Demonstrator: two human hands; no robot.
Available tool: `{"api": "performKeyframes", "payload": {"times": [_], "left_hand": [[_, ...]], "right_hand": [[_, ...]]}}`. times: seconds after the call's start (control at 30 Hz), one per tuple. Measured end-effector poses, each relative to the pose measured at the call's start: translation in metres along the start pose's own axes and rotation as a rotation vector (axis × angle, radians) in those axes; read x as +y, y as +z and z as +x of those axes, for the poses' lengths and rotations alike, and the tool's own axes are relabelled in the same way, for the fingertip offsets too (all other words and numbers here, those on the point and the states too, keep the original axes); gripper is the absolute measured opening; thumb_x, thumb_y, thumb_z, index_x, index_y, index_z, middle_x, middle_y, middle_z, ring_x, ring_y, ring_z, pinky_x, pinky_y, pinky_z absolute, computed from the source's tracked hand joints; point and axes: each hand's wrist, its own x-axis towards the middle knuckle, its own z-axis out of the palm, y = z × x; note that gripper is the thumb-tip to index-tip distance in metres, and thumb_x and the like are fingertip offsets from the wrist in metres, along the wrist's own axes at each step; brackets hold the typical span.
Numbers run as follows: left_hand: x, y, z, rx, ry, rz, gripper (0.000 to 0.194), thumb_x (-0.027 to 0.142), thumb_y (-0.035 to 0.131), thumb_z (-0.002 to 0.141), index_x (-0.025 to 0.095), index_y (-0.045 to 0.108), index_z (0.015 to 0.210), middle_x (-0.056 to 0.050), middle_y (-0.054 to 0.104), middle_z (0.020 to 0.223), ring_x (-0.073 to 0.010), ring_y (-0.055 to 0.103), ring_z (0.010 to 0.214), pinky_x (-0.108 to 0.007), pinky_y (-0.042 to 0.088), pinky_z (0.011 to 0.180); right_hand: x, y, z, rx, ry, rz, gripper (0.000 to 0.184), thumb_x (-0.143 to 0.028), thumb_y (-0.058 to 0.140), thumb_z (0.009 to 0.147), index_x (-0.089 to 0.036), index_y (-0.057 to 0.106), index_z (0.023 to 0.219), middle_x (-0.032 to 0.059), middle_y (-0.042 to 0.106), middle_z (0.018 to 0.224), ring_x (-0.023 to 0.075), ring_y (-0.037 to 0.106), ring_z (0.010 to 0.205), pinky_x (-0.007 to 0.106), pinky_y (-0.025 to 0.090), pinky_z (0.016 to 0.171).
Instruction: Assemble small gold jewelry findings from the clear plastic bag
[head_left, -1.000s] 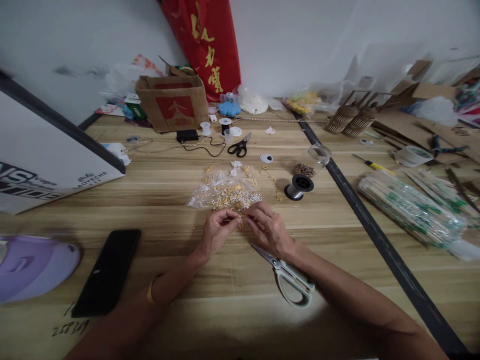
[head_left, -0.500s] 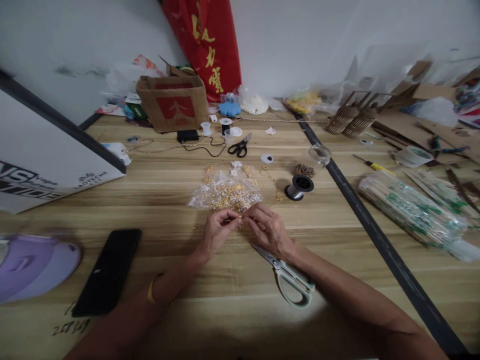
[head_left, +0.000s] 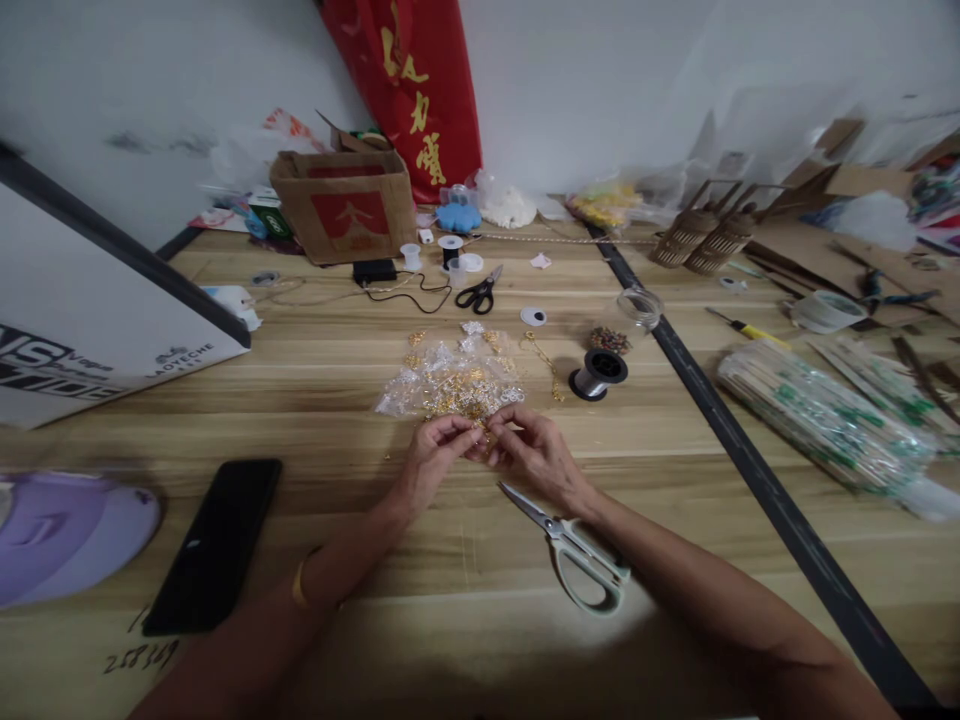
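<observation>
Head view: one wooden table (head_left: 337, 400), worked by two bare hands. Item, left hand (head_left: 433, 455): thumb and forefinger pinching a small gold piece (head_left: 483, 429), just on the near side of the heap. Item, right hand (head_left: 538, 455): thumb and forefinger drawn in at the same piece from the other side; whether they grip it, cannot tell. The piece is mostly covered by fingertips; its long axis and pointing cannot be read. Item, heap of gold and silver bits (head_left: 469, 388), on and about clear plastic bags, just beyond the fingertips. Item, gold chain (head_left: 553, 374), to the right of the heap, its length running from far left to near right. Item, spool of grey wire (head_left: 598, 375), upright, right of the chain. Item, large scissors (head_left: 553, 526), tip toward the far left, pale handles toward the near right, beside the right forearm. Item, black-handled scissors (head_left: 478, 294), beyond the heap, blades toward the far right. Item, black phone (head_left: 214, 545), slanted, left of the left forearm.
</observation>
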Motion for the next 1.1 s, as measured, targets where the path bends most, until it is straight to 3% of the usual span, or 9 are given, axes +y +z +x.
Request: {"api": "performKeyframes", "payload": {"times": [0.37, 0.6, 0.77, 0.87, 1.0, 1.1], "left_hand": [[-0.01, -0.004, 0.005, -0.045, -0.021, -0.102, 0.023, 0.03, 0.079, 0.065, 0.013, 0.067, 0.076, -0.002, 0.069, 0.068, -0.0124, 0.061, 0.063, -0.024, 0.047, 0.063], [-0.005, -0.002, 0.003, -0.053, -0.034, -0.113, 0.025, 0.033, 0.078, 0.065, 0.013, 0.068, 0.074, -0.002, 0.067, 0.069, -0.0129, 0.06, 0.064, -0.024, 0.047, 0.063], [0.004, -0.002, 0.001, -0.052, 0.008, 0.039, 0.026, 0.038, 0.075, 0.069, 0.013, 0.068, 0.074, -0.004, 0.068, 0.07, -0.0137, 0.061, 0.064, -0.025, 0.048, 0.065], [0.009, -0.003, 0.002, -0.04, 0.027, 0.139, 0.028, 0.039, 0.077, 0.065, 0.013, 0.068, 0.073, -0.003, 0.068, 0.066, -0.0129, 0.059, 0.058, -0.024, 0.047, 0.059], [0.018, -0.003, 0.003, -0.044, 0.057, 0.194, 0.027, 0.038, 0.077, 0.065, 0.013, 0.068, 0.072, -0.003, 0.069, 0.063, -0.0112, 0.057, 0.053, -0.023, 0.046, 0.056], [0.023, -0.003, 0.003, -0.079, 0.021, 0.178, 0.026, 0.036, 0.077, 0.065, 0.013, 0.069, 0.073, -0.004, 0.07, 0.066, -0.0111, 0.057, 0.055, -0.024, 0.046, 0.056]], "right_hand": [[0.001, -0.003, 0.001, -0.025, -0.054, -0.07, 0.028, -0.045, 0.056, 0.088, -0.017, 0.056, 0.086, 0.0029, 0.066, 0.071, 0.013, 0.061, 0.064, 0.024, 0.046, 0.059], [-0.003, -0.003, 0.001, -0.022, -0.084, -0.121, 0.028, -0.044, 0.056, 0.088, -0.016, 0.058, 0.084, 0.0021, 0.064, 0.073, 0.0123, 0.06, 0.066, 0.023, 0.046, 0.058], [-0.001, -0.003, 0.004, -0.069, 0.075, 0.057, 0.037, -0.053, 0.06, 0.082, -0.018, 0.052, 0.087, 0.0011, 0.065, 0.071, 0.0137, 0.066, 0.059, 0.02, 0.045, 0.047], [0.001, -0.004, 0.007, -0.12, 0.137, 0.142, 0.043, -0.058, 0.062, 0.079, -0.018, 0.05, 0.087, 0.0026, 0.067, 0.075, 0.016, 0.069, 0.062, 0.021, 0.048, 0.048], [-0.002, -0.008, 0.008, -0.133, 0.129, 0.143, 0.045, -0.061, 0.061, 0.078, -0.018, 0.049, 0.086, 0.0023, 0.067, 0.074, 0.0166, 0.07, 0.069, 0.021, 0.05, 0.054], [-0.008, -0.012, 0.008, -0.117, 0.03, 0.063, 0.043, -0.061, 0.056, 0.082, -0.018, 0.05, 0.085, 0.0014, 0.065, 0.073, 0.0148, 0.067, 0.066, 0.023, 0.049, 0.056]]}}
